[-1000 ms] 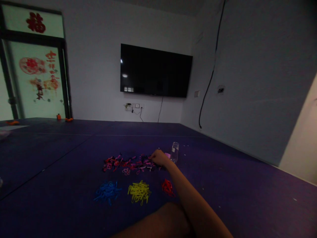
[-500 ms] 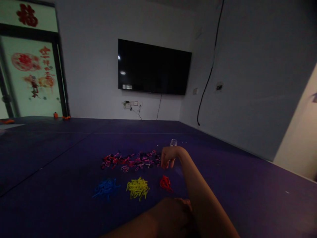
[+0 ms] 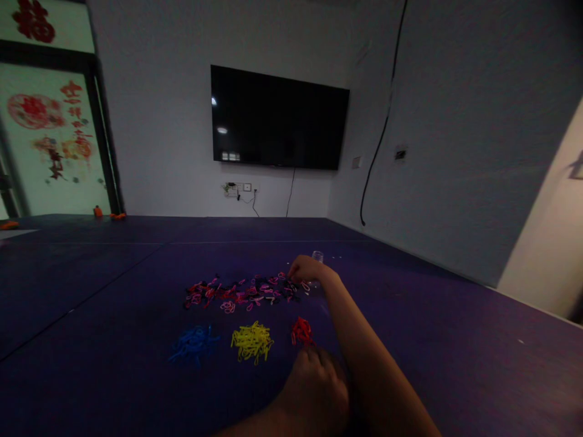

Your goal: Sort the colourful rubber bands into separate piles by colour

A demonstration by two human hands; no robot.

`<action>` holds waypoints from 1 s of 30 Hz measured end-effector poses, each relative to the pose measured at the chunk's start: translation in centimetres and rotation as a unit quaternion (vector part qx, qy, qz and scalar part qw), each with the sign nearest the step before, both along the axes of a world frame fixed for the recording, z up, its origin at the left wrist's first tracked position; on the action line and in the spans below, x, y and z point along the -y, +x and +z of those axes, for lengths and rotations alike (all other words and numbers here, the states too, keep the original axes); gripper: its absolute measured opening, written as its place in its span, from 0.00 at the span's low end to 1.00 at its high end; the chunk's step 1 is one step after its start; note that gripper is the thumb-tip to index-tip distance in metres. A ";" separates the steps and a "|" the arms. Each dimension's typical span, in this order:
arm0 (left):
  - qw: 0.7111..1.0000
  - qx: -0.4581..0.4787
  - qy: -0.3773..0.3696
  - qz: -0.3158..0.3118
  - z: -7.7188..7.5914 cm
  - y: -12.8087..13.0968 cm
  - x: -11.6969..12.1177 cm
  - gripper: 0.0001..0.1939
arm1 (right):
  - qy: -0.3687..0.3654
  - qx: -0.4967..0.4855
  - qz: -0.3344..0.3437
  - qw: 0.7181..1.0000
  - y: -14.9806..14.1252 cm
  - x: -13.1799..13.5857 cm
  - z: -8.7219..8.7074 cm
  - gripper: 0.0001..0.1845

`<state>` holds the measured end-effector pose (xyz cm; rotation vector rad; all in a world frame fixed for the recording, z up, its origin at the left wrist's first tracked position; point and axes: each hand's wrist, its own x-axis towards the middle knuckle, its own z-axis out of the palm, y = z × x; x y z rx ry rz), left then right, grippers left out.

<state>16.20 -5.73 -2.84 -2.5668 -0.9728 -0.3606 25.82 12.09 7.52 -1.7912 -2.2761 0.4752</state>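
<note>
My right hand (image 3: pixel 308 269) reaches out to the right end of a mixed pile of pink, red and dark rubber bands (image 3: pixel 237 292) on the purple floor mat (image 3: pixel 432 340). Its fingers are curled down in a pinch at the pile; what they hold is too small to see. Nearer to me lie three sorted heaps: blue bands (image 3: pixel 194 343), yellow bands (image 3: pixel 252 340) and a small heap of red bands (image 3: pixel 300 331). My left hand (image 3: pixel 316 383) rests low on the mat just behind the red heap, fingers lying loosely forward, nothing in them.
A small clear bottle (image 3: pixel 317 256) stands just behind my right hand. A dark wall television (image 3: pixel 277 118) hangs ahead, with sockets and cables below it. A glass door with red decorations (image 3: pixel 50 139) is at the left. The room is dim.
My right hand went from the mixed pile to above the red heap and is back at the pile's right end. My left hand has come forward beside the red heap.
</note>
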 end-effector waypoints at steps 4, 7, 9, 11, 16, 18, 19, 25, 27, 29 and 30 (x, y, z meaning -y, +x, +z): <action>0.985 -0.022 -0.017 0.169 -0.5 0.6 0.3 0.28 | 0.035 0.012 -0.010 0.999 0.3 -0.1 -0.1 0.17; 0.979 -0.015 -0.063 0.192 -0.1 0.6 0.1 0.31 | 0.067 0.028 -0.010 0.997 0.3 -0.6 -0.1 0.17; 0.980 -0.004 -0.077 0.185 0.1 0.4 -0.1 0.31 | 0.095 0.038 -0.009 0.995 0.2 -1.1 -0.3 0.19; 0.981 0.008 -0.081 0.178 0.2 0.2 -0.2 0.28 | 0.117 0.047 -0.011 0.992 -0.1 -1.6 -0.9 0.22; 0.987 0.040 -0.020 0.152 -1.1 0.0 -1.0 0.23 | 0.131 0.063 -0.010 0.989 -1.0 -2.8 -3.5 0.25; 0.987 0.037 0.026 0.151 -1.9 0.2 -1.2 0.20 | 0.130 0.066 -0.004 0.989 -1.3 -3.0 -4.6 0.26; 0.988 0.036 0.050 0.141 -2.3 0.4 -1.3 0.19 | 0.130 0.066 0.000 0.989 -1.5 -3.1 -5.1 0.26; 0.992 0.019 0.079 -0.097 -3.4 1.1 -2.5 0.16 | 0.130 0.061 0.028 0.989 -1.7 -3.6 -7.2 0.24; 0.983 0.000 0.048 -0.176 -3.4 0.9 -2.9 0.13 | 0.130 0.057 0.040 0.989 -1.8 -3.5 -7.5 0.24; 0.970 -0.024 0.019 -0.240 -3.2 0.6 -3.2 0.11 | 0.128 0.054 0.049 0.989 -1.8 -3.4 -7.7 0.24; 0.964 -0.036 0.009 -0.265 -3.0 0.4 -3.3 0.11 | 0.125 0.054 0.053 0.989 -1.8 -3.4 -7.8 0.24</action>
